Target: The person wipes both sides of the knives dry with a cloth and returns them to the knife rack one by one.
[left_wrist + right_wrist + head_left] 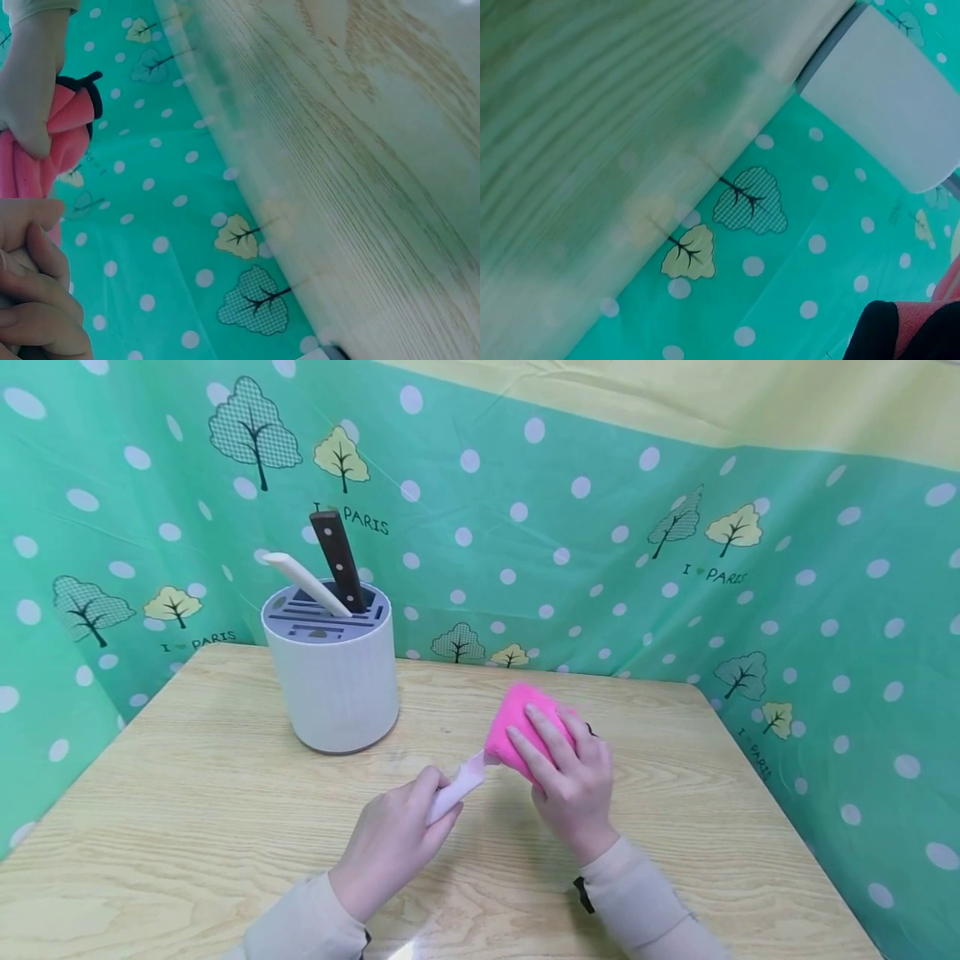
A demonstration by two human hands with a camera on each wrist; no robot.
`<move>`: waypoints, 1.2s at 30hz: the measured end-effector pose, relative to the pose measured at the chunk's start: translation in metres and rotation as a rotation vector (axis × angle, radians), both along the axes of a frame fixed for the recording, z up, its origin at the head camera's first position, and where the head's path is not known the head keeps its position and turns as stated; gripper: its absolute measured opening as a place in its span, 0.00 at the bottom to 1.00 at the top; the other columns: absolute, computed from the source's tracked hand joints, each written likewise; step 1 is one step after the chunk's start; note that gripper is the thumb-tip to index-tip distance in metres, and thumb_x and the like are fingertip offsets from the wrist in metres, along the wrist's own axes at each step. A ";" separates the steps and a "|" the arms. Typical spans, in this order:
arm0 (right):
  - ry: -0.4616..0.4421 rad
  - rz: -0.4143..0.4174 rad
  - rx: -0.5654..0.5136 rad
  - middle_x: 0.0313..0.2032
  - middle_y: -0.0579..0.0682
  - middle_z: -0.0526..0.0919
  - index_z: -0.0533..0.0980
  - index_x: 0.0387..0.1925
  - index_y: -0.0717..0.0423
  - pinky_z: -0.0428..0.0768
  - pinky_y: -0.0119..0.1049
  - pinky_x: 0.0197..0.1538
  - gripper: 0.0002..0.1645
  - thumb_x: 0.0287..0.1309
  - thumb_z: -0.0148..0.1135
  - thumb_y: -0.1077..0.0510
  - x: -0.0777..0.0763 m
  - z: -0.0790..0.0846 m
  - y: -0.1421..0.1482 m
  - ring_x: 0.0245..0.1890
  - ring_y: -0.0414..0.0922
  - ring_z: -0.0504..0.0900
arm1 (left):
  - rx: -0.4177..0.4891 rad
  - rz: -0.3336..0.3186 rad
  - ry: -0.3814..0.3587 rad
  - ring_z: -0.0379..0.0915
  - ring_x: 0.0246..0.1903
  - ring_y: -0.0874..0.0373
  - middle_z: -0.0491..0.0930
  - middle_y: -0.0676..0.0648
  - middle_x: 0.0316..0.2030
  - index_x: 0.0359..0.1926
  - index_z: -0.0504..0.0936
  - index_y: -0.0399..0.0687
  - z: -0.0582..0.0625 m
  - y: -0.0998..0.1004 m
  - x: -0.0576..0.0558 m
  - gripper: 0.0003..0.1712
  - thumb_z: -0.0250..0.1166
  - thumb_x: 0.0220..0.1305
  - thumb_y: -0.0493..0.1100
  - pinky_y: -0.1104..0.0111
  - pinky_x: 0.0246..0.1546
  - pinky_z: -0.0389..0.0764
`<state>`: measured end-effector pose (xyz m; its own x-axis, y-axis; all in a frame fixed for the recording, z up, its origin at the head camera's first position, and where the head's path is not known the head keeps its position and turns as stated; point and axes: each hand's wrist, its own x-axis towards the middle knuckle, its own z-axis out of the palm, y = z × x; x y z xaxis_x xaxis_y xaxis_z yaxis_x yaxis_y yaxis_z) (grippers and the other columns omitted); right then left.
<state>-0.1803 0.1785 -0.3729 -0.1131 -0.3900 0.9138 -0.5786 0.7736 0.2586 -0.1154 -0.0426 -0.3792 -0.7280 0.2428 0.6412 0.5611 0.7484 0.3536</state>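
In the head view my left hand (pixel 397 839) grips the white handle of a knife (pixel 456 793), its blade end pointing away to the upper right. A bright pink cloth (pixel 517 727) is folded over the blade, so most of the blade is hidden. My right hand (pixel 576 781) holds that cloth from above, fingers spread across it. In the left wrist view the curled fingers (pixel 45 292) of my left hand show at the lower left, and the cloth (pixel 71 139) has a black edge. The cloth's dark trim (pixel 874 330) fills the lower right corner of the right wrist view.
A white round knife block (pixel 333 693) stands at the back left of the wooden table (pixel 187 810). Slotted into its grey top are a dark-handled knife (pixel 339 560) and a white handle (pixel 309 583). A green dotted curtain (pixel 570 560) hangs behind and beside the table.
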 end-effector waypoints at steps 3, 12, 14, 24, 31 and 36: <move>0.011 0.018 0.004 0.51 0.51 0.86 0.84 0.49 0.45 0.73 0.47 0.30 0.24 0.52 0.58 0.67 0.002 0.000 -0.004 0.50 0.59 0.80 | -0.004 0.001 -0.001 0.47 0.14 0.74 0.65 0.61 0.14 0.34 0.74 0.46 0.000 0.000 0.000 0.15 0.74 0.51 0.37 0.82 0.12 0.51; 0.023 0.067 0.019 0.51 0.51 0.86 0.84 0.48 0.45 0.74 0.45 0.31 0.16 0.63 0.57 0.61 0.011 -0.004 -0.017 0.49 0.58 0.80 | -0.004 -0.002 0.025 0.47 0.14 0.75 0.67 0.60 0.14 0.32 0.74 0.46 -0.001 0.000 -0.002 0.15 0.74 0.51 0.37 0.83 0.12 0.51; 0.030 0.083 0.015 0.51 0.51 0.86 0.85 0.47 0.45 0.74 0.44 0.31 0.16 0.63 0.57 0.61 0.012 -0.005 -0.020 0.49 0.58 0.80 | -0.005 -0.005 0.044 0.46 0.13 0.75 0.68 0.60 0.14 0.31 0.73 0.46 -0.002 0.000 -0.002 0.15 0.74 0.50 0.37 0.83 0.12 0.50; 0.005 0.089 0.007 0.51 0.52 0.85 0.84 0.48 0.46 0.77 0.47 0.36 0.17 0.64 0.55 0.62 0.017 -0.008 -0.024 0.50 0.59 0.80 | 0.005 -0.005 0.089 0.49 0.14 0.74 0.71 0.58 0.15 0.32 0.74 0.46 -0.003 -0.001 -0.001 0.16 0.75 0.49 0.37 0.83 0.12 0.53; 0.008 0.080 -0.005 0.51 0.52 0.86 0.84 0.48 0.46 0.74 0.52 0.45 0.16 0.65 0.55 0.61 0.016 -0.007 -0.024 0.51 0.58 0.81 | 0.012 -0.009 0.078 0.51 0.14 0.74 0.75 0.57 0.17 0.34 0.75 0.44 -0.002 0.000 0.000 0.15 0.74 0.49 0.36 0.83 0.12 0.54; -0.002 0.058 -0.002 0.52 0.52 0.85 0.84 0.49 0.47 0.72 0.54 0.49 0.14 0.68 0.56 0.58 0.015 -0.006 -0.021 0.52 0.58 0.81 | 0.030 -0.006 0.057 0.50 0.14 0.75 0.72 0.59 0.16 0.34 0.75 0.45 -0.002 0.001 0.000 0.14 0.74 0.49 0.36 0.83 0.13 0.53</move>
